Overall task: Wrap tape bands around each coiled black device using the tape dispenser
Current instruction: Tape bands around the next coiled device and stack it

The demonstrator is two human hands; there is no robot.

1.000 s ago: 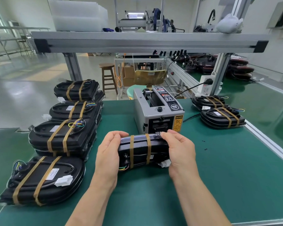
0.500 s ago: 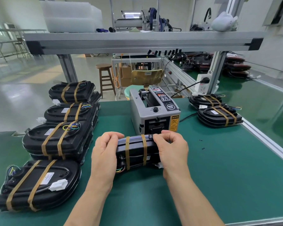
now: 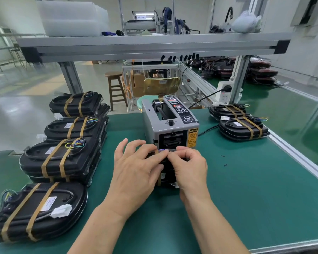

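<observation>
A green mat covers the bench point(image 3: 250, 195), which stands in a bright workshop with a shiny pale floor beyond its far edge, a wooden stool point(image 3: 115, 88) out there, and an aluminium overhead shelf point(image 3: 151, 47) spanning the view. Near the middle of the mat the coiled black device point(image 3: 168, 172) stands on edge just in front of the grey tape dispenser point(image 3: 170, 125), mostly hidden by both hands, with a brown tape band point(image 3: 159, 178) showing on its near face. The left grip point(image 3: 136, 167) is spread, its fairly straight fingers laid across the top of the device and the thumb against the near face. The right grip point(image 3: 189, 165) is curled, thumb and forefinger pinching at the device's top edge; whether they hold tape or a wire there I cannot tell. Along the left edge of the bench run four stacks of taped devices point(image 3: 61, 158), the nearest one close to the left forearm. Two more taped devices point(image 3: 243, 128) lie by the far right corner, near a white power socket point(image 3: 224, 92). An aluminium rail point(image 3: 299, 160) borders the right side, and bare mat stretches between it and the right grip, marked only by two small black bits point(image 3: 225, 165).
</observation>
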